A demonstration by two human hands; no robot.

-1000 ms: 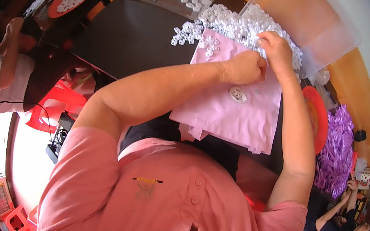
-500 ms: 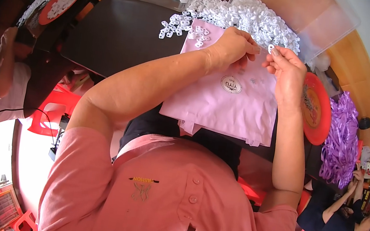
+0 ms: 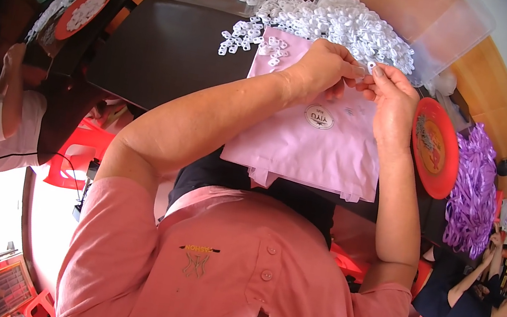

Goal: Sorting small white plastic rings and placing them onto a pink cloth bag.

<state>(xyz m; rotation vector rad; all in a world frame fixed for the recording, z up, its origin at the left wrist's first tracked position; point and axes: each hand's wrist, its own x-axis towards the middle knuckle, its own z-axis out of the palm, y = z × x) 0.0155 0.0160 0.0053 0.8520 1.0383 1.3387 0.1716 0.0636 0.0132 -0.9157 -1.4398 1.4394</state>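
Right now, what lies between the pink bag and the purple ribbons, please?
In the head view, a red plate lies between the pink bag and the purple ribbons, with the right forearm passing between bag and plate.

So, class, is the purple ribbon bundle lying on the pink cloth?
No, the purple ribbon bundle lies beyond the red plate, to the right of the pink cloth.

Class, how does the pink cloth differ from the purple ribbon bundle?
The pink cloth lies spread fairly flat; the purple ribbon bundle is a tangled heap. The cloth is pale with a round badge; the bundle is deeper coloured. The cloth lies beneath the left hand; the bundle lies farther right. Both look soft.
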